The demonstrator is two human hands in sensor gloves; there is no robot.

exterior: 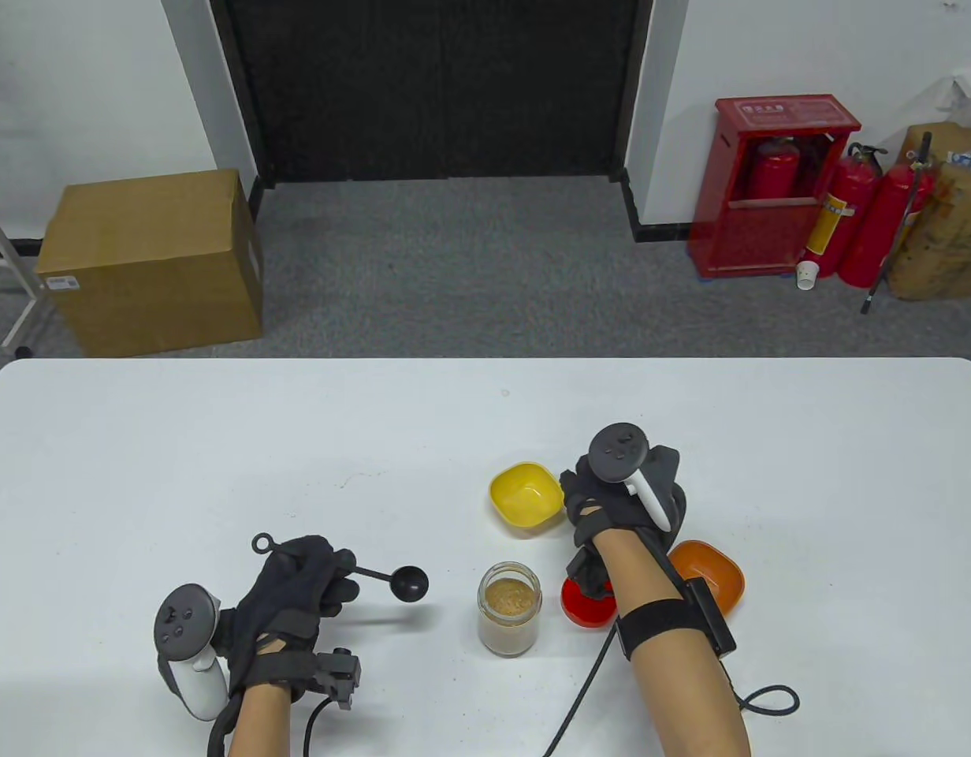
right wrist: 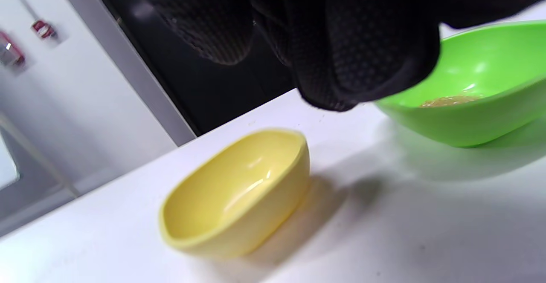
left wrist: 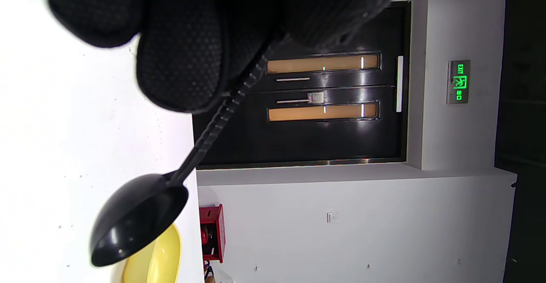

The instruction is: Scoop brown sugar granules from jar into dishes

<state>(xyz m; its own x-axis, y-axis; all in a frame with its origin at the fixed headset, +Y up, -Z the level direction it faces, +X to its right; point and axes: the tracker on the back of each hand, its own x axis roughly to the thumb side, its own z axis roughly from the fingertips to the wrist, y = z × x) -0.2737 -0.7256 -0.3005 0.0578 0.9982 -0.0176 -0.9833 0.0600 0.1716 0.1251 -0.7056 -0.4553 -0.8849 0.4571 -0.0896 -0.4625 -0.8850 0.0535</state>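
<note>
White table (exterior: pixel 217 441) under me: my left hand (exterior: pixel 296 587) pinches the black scoop (exterior: pixel 411 584) beside the jar (exterior: pixel 509 607); right hand (exterior: pixel 623 505) fingers curled, grip unclear.

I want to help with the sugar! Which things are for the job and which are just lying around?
For the job:
black scoop in the left hand
sugar jar
yellow dish
orange dish
red dish
green dish

Just lying around:
cardboard box
fire extinguishers
paper cup
</note>
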